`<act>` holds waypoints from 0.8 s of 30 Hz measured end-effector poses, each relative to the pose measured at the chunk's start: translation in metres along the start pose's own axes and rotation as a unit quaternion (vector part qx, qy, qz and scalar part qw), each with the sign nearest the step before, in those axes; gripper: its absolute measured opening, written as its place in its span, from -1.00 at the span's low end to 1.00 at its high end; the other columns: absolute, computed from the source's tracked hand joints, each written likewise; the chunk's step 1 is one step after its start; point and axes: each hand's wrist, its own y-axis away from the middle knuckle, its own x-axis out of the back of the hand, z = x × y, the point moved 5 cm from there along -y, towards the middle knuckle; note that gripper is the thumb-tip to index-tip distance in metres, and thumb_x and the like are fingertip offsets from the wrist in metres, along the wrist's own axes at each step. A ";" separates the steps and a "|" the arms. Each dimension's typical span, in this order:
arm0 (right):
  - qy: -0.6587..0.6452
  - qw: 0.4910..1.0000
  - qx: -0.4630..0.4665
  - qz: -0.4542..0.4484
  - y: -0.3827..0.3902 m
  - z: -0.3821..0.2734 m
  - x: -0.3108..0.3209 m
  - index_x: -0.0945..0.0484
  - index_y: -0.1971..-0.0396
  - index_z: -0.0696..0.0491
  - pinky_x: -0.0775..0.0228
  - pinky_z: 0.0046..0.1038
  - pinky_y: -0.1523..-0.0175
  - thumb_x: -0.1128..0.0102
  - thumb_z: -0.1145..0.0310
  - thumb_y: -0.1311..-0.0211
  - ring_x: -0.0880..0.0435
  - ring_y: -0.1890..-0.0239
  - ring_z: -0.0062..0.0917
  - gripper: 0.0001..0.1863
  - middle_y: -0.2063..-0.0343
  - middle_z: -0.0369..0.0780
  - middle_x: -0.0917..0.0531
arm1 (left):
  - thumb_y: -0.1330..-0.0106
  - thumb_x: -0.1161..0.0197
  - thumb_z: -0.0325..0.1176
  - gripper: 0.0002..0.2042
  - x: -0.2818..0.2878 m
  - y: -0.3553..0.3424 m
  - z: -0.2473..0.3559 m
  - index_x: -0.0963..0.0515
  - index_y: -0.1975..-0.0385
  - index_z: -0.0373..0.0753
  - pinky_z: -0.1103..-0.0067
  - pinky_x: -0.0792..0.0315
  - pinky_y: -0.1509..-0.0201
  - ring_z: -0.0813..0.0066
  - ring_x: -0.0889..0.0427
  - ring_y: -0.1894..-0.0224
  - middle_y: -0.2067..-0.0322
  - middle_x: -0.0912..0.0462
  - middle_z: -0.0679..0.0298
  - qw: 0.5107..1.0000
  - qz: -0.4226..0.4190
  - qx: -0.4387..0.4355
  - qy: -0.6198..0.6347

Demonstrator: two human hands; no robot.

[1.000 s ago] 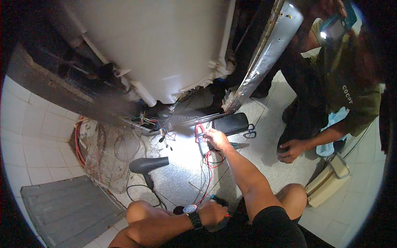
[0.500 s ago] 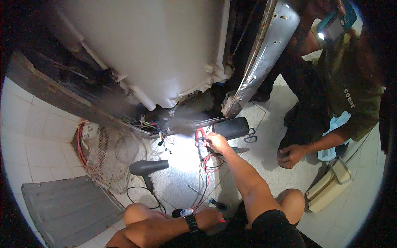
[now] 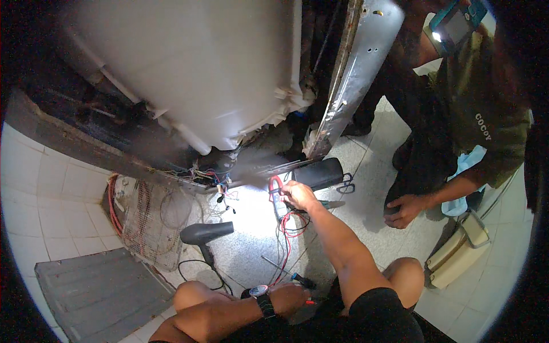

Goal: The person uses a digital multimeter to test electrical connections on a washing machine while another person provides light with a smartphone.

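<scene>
A large pale plastic tub fills the top centre of the frame, a co-worker in an olive shirt sits at the upper right, and a black hair dryer lies left of centre. The right hand has its fingers and thumb bent together on the upper part of a red-jawed clamp meter at the middle of the frame, while the left hand, curled at bottom centre, may or may not grip anything; I cannot tell. Smaller are pale printed capitals on the co-worker's shirt and a red tip just beside the left hand.
</scene>
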 end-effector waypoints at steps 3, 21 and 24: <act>-0.002 1.000 -0.003 0.006 0.002 0.002 0.002 -0.62 0.30 -0.05 -0.51 -0.27 0.07 -0.36 0.17 -0.13 -0.65 0.15 -0.27 -0.78 0.27 -0.19 -0.63 | -0.20 -0.07 -0.44 -0.55 0.006 -0.001 0.001 -0.30 -0.13 -0.40 0.13 -0.46 0.47 -0.10 -0.64 0.48 0.61 -0.56 -0.03 0.999 0.011 0.032 0.007; -0.072 0.997 -0.024 0.017 0.008 -0.007 0.005 -0.52 0.29 0.07 -0.46 -0.20 0.08 -0.15 0.48 -0.18 -0.62 0.16 -0.15 -0.90 0.27 -0.06 -0.61 | -0.23 -0.07 -0.42 -0.70 0.013 0.003 0.003 -0.40 0.05 -0.36 0.08 -0.49 0.39 -0.11 -0.67 0.40 0.51 -0.62 -0.06 0.999 0.046 0.012 0.025; -0.070 0.997 -0.016 0.028 0.010 -0.005 0.007 -0.51 0.29 0.08 -0.45 -0.19 0.09 -0.14 0.50 -0.18 -0.62 0.17 -0.13 -0.90 0.29 -0.05 -0.62 | -0.23 -0.07 -0.43 -0.73 0.016 0.003 0.006 -0.40 0.08 -0.37 0.09 -0.49 0.40 -0.09 -0.68 0.41 0.52 -0.62 -0.06 0.998 0.048 0.022 0.021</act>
